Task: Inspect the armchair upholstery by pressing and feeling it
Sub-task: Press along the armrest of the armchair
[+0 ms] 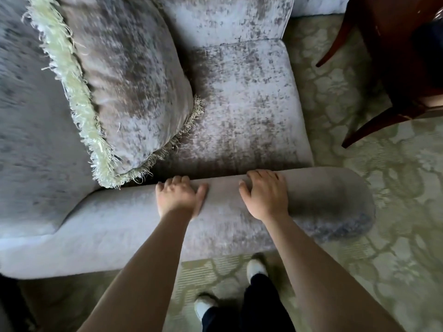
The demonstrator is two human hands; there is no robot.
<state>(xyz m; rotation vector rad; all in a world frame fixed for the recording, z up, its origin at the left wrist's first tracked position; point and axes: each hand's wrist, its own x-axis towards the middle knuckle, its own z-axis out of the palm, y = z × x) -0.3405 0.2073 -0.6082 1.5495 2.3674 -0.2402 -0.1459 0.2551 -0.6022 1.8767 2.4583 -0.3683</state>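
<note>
Armchair (239, 104): directly below me; I stand at its side, on the rug (395, 212).
Left hand (178, 198): spread, palm flat on the armrest (223, 212), fingers curled over the inner edge.
Right hand (265, 196): spread, flat on the same armrest, near the rounded front end.
Risk: I judge only the armrest gets checked; the cushion (124, 92) hides part of the seat (247, 111).
Risk: leaning hard could tip me forward.
</note>
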